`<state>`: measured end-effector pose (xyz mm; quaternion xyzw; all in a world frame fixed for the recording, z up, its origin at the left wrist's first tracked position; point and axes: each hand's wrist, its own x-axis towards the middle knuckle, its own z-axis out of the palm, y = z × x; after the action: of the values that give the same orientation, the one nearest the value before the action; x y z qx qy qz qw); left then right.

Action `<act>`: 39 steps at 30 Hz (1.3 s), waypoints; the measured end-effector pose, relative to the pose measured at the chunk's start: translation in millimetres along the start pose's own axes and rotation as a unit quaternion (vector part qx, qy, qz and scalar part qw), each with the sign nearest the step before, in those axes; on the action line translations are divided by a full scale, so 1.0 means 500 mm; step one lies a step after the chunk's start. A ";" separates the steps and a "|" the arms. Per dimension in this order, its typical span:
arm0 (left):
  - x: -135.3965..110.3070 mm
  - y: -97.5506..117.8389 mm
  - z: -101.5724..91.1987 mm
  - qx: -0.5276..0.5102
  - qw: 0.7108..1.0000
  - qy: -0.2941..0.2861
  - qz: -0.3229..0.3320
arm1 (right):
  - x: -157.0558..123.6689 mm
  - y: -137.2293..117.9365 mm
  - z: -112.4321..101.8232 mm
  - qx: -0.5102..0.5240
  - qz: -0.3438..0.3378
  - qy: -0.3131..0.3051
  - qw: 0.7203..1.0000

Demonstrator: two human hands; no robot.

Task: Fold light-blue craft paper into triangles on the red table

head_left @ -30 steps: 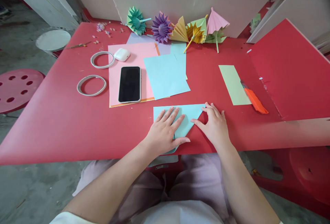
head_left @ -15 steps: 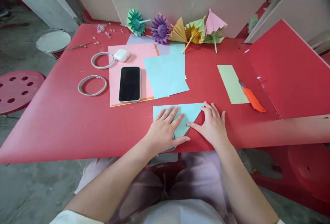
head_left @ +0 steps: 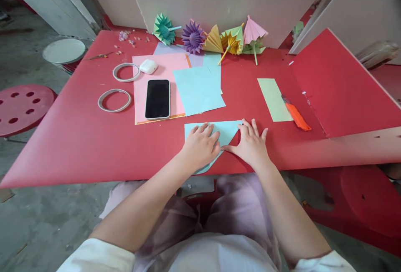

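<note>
Currently, folded blue paper (head_left: 227, 131) under left hand (head_left: 200, 144) (grip unclear), edge touching right hand (head_left: 252, 146), grip apart.

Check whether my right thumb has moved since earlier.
Yes: your right thumb shifted leftward along the folded blue paper, closer to the near edge of the table.

Soft light lays a pale sheen on the red table (head_left: 87, 146).

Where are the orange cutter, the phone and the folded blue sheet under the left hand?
Orange cutter (head_left: 297, 117): head view, middle of its handle.
Phone (head_left: 158, 99): head view, middle of its dark screen.
Folded blue sheet (head_left: 226, 131): head view, bare upper right part.
</note>
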<state>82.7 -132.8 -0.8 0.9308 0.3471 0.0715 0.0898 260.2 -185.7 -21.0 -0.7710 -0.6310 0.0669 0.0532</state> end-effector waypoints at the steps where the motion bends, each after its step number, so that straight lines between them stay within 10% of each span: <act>1: 0.004 0.005 0.000 0.009 1.000 0.001 -0.006 | 0.001 0.000 -0.001 0.001 -0.001 -0.003 1.000; 39: 0.008 0.015 -0.027 0.065 0.995 -0.080 0.000 | 0.018 0.028 -0.020 0.068 -0.009 0.006 0.998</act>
<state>87.8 -134.2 14.3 0.9375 0.3424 -0.0255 0.0564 277.1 -179.6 -13.8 -0.7602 -0.6317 0.1046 0.1096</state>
